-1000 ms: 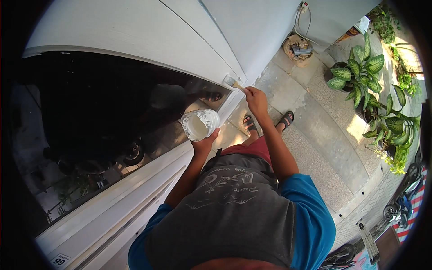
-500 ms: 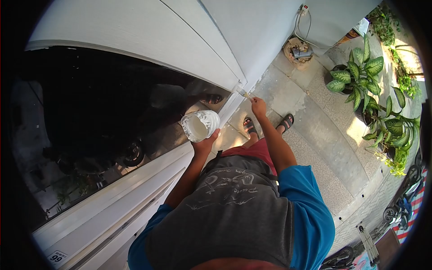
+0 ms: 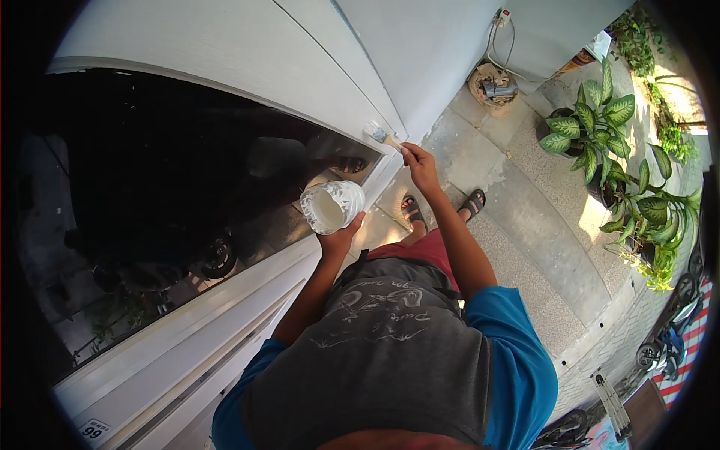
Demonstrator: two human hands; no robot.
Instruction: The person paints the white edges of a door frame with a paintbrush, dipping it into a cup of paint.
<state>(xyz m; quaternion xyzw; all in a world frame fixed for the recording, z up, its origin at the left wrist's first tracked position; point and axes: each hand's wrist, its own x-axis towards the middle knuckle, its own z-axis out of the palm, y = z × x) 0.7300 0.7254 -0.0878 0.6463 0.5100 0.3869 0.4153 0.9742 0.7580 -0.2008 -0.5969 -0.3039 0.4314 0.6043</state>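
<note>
My right hand (image 3: 420,166) grips the wooden handle of a paintbrush (image 3: 385,138). The bristles touch the white frame (image 3: 330,94) above the corner of a dark glass pane (image 3: 180,157). In my left hand (image 3: 341,238) is a white paint tub (image 3: 346,201), smeared with paint on the outside and tilted so its opening faces left. Pale paint shows inside it. The tub is in front of the glass, with my fingers partly hidden behind it.
Beside the wall stands a container (image 3: 493,88) holding a grey object, with a power cable (image 3: 511,49) above it. Potted leafy plants (image 3: 600,112) line the right side of the tiled floor (image 3: 525,225). White slats (image 3: 202,345) run below the glass.
My right hand has moved up and left, taking the paintbrush from the frame's lower corner onto the white surface above the glass. My left hand holds the tub nearly still.
</note>
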